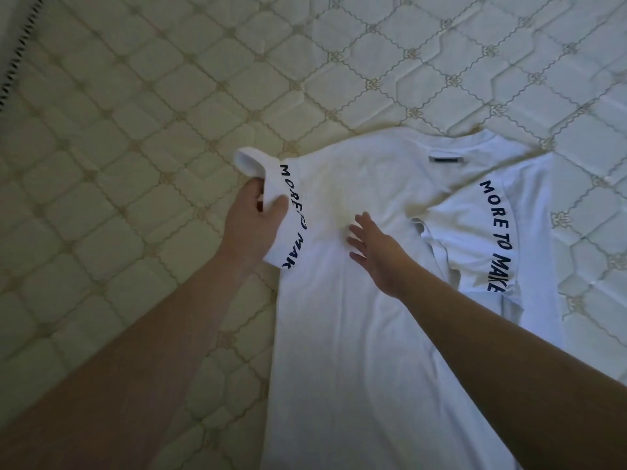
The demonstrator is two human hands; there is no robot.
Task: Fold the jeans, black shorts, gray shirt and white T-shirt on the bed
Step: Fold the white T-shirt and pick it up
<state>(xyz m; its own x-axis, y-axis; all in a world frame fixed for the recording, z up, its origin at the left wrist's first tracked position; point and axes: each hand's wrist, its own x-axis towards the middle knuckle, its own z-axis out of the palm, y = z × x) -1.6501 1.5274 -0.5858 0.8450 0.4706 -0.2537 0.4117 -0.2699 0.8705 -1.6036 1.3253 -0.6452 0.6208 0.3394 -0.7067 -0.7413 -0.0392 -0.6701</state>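
Observation:
A white T-shirt (366, 334) lies spread on the bed, collar end away from me, with dark lettering curving along each sleeve. My left hand (251, 222) is closed on the left sleeve, which is lifted and folded over toward the shirt's body. Fingers spread, my right hand (376, 252) rests flat on the middle of the shirt. The right sleeve (495, 232) lies flat on the mattress. Jeans, black shorts and gray shirt are out of view.
The quilted cream mattress (135, 147) fills the view around the shirt. Its edge with dark stitching (17, 59) runs along the top left corner.

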